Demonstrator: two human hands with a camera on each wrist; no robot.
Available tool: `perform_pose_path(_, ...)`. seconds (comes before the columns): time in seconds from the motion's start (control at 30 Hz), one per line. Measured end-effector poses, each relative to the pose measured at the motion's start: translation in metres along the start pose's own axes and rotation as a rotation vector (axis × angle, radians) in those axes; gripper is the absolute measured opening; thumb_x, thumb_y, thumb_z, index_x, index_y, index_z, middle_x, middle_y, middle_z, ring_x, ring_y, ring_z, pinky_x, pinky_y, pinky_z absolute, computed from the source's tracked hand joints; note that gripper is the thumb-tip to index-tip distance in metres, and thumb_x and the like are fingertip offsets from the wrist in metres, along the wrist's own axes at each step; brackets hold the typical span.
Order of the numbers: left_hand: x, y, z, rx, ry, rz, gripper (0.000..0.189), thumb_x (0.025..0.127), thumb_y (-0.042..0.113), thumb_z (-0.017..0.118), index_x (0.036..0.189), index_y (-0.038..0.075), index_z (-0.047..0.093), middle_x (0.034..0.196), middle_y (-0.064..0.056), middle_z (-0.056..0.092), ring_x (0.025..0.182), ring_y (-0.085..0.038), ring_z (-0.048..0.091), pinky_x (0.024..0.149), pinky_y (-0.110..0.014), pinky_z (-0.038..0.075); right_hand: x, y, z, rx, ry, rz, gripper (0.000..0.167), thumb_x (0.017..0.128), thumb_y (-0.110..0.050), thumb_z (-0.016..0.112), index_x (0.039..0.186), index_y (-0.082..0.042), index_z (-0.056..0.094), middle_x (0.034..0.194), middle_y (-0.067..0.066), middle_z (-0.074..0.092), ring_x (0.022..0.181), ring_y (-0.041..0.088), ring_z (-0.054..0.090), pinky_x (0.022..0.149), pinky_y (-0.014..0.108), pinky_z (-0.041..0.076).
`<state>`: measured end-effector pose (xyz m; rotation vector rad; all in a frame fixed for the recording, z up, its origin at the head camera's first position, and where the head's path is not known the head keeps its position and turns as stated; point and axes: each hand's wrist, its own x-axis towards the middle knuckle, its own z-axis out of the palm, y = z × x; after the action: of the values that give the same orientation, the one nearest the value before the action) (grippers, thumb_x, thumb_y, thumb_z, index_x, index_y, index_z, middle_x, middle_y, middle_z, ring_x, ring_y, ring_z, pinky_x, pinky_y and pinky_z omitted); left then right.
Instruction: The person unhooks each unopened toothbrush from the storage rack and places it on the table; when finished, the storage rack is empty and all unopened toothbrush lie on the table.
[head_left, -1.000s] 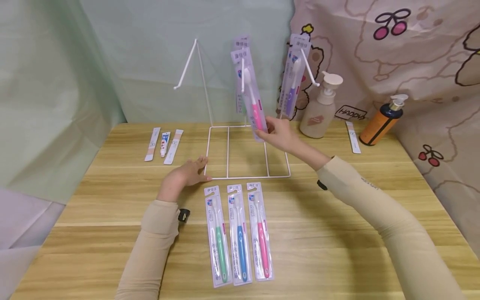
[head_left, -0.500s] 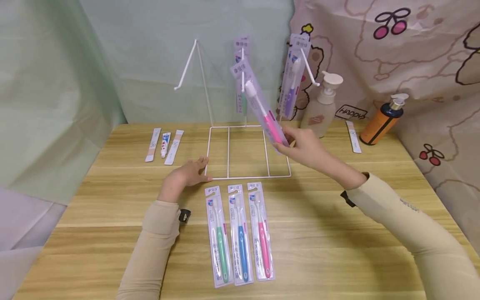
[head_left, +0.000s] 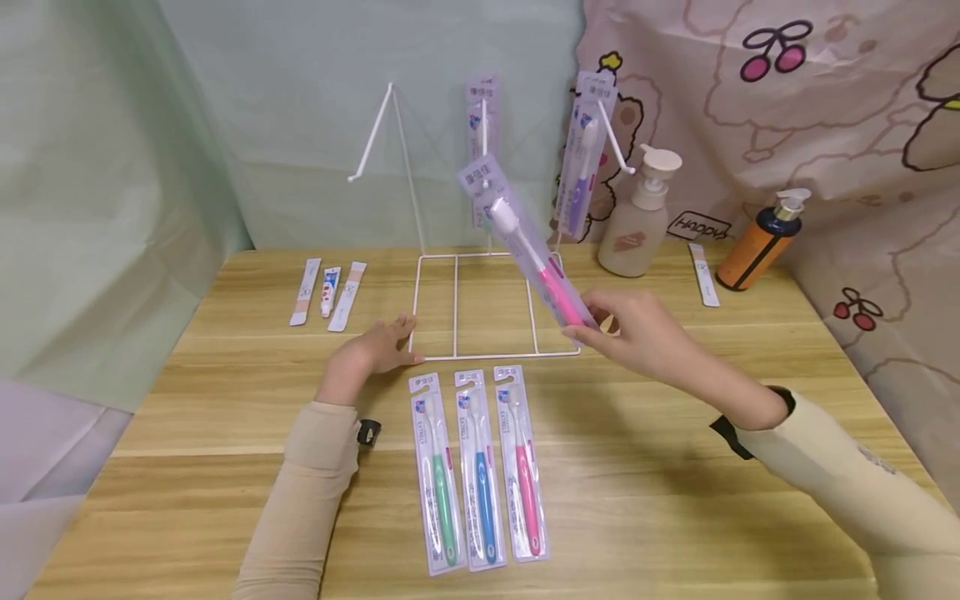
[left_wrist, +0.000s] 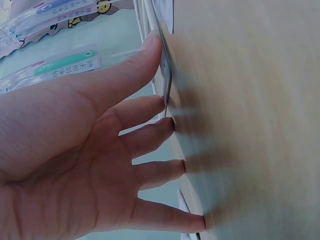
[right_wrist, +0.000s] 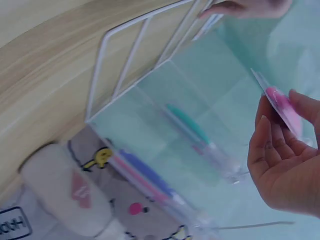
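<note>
My right hand (head_left: 630, 329) pinches the lower end of a packaged pink toothbrush (head_left: 558, 292), thumb on one face and fingers behind. The pack slants up and left, its top overlapping the tip of the middle hook of a white wire rack (head_left: 495, 357). Farther back on that hook hangs a packaged green toothbrush (head_left: 476, 142). A packaged purple toothbrush (head_left: 579, 192) hangs from the right hook; the left hook (head_left: 372, 133) is bare. My left hand (head_left: 371, 346) rests at the left side of the rack's base, its spread fingertips touching the tabletop in the left wrist view.
Packaged green (head_left: 444, 500), blue (head_left: 485, 500) and pink (head_left: 528, 500) toothbrushes lie side by side before the rack. A small toothpaste tube (head_left: 330, 292) lies between two paper sachets at left. A cream pump bottle (head_left: 636, 229), another sachet (head_left: 703, 275) and an orange bottle (head_left: 753, 250) are at right.
My right hand has come down, toward me and to the right, bringing the pink toothbrush pack lower and more slanted, its top sliding down to the hook's tip. My left hand stays put.
</note>
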<state>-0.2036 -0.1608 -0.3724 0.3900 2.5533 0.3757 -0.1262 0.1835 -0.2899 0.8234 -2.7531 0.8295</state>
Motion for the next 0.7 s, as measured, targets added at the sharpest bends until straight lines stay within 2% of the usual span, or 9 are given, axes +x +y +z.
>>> perform_pose_path(0.33, 0.0, 0.001, 0.0, 0.006, 0.001, 0.003, 0.075, 0.094, 0.034, 0.053, 0.148, 0.002, 0.013, 0.153, -0.022, 0.006, 0.135, -0.052, 0.005, 0.11, -0.061, 0.012, -0.016, -0.026, -0.003, 0.04, -0.021, -0.034, 0.01, 0.081, -0.019, 0.073, 0.089, -0.014, 0.068, 0.078, -0.006, 0.068, 0.066, 0.004, 0.058, 0.056, 0.021, 0.052)
perform_pose_path(0.6, 0.0, 0.0, 0.0, 0.011, 0.004, 0.004, 0.076, 0.094, 0.035, 0.053, 0.148, 0.002, 0.012, 0.153, -0.021, 0.006, 0.135, -0.052, 0.006, 0.11, -0.061, 0.012, -0.048, -0.023, 0.011, 0.158, -0.124, 0.022, 0.012, 0.081, -0.019, 0.073, 0.09, -0.014, 0.065, 0.078, -0.007, 0.067, 0.068, 0.002, 0.06, 0.058, 0.019, 0.054)
perform_pose_path(0.7, 0.0, 0.0, 0.0, -0.003, 0.0, -0.006, 0.075, 0.094, 0.036, 0.053, 0.149, 0.003, 0.012, 0.154, -0.02, 0.006, 0.136, -0.051, 0.004, 0.11, -0.06, 0.011, -0.064, -0.017, 0.021, 0.216, -0.198, 0.069, 0.015, 0.082, -0.02, 0.071, 0.09, -0.012, 0.061, 0.077, -0.005, 0.066, 0.066, 0.002, 0.06, 0.056, 0.018, 0.053)
